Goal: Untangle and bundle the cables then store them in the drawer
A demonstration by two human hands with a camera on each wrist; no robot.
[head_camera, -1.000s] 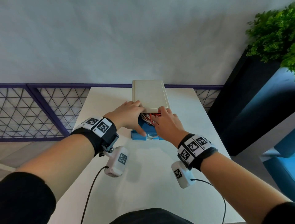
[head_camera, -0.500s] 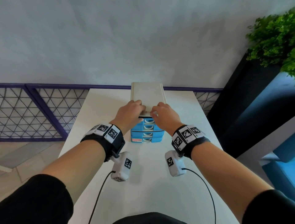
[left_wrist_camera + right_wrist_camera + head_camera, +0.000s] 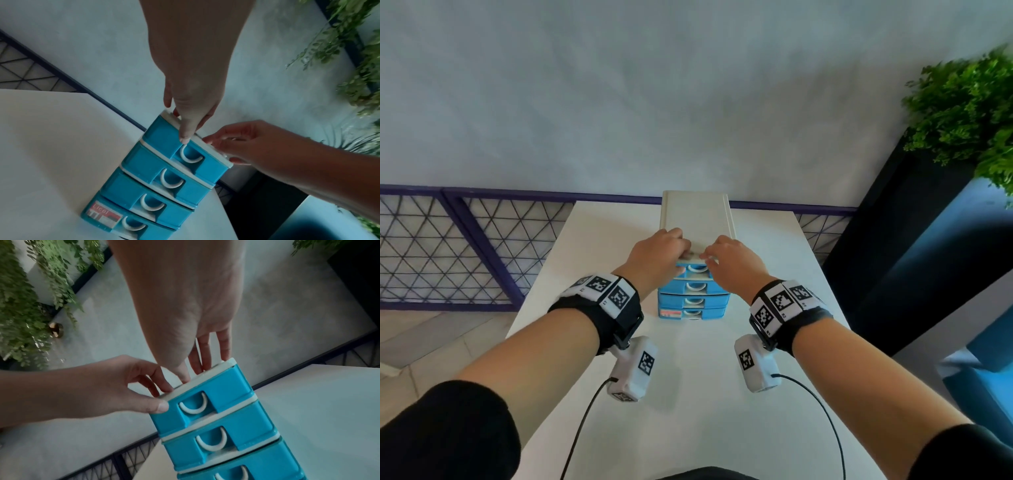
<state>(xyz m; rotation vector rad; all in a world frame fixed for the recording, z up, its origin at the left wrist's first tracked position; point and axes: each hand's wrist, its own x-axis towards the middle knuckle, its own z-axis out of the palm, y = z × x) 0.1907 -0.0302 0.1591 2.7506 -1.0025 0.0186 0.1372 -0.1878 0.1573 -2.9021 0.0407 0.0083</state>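
Observation:
A small blue drawer unit point(image 3: 693, 301) with a white top point(image 3: 697, 219) stands at the far middle of the white table point(image 3: 688, 404). All its drawers sit pushed in, and no cables show anywhere. My left hand point(image 3: 679, 253) rests its fingertips on the top's front edge, its thumb point(image 3: 185, 138) pressing the top drawer point(image 3: 180, 146) front. My right hand point(image 3: 710, 257) lays its fingers point(image 3: 205, 353) on the same edge from the right, with its thumb at the rim. Neither hand holds anything loose.
A purple-framed mesh railing point(image 3: 465, 246) runs behind the table on the left. At the right stand a tall black planter point(image 3: 893, 257) with a green plant point(image 3: 969, 113) and a blue seat point(image 3: 989, 377). Bare tabletop lies between me and the drawer unit.
A second ago the top drawer was pulled out with cables showing inside; it has slid shut. Both hands moved up to the unit's top front edge and stay there.

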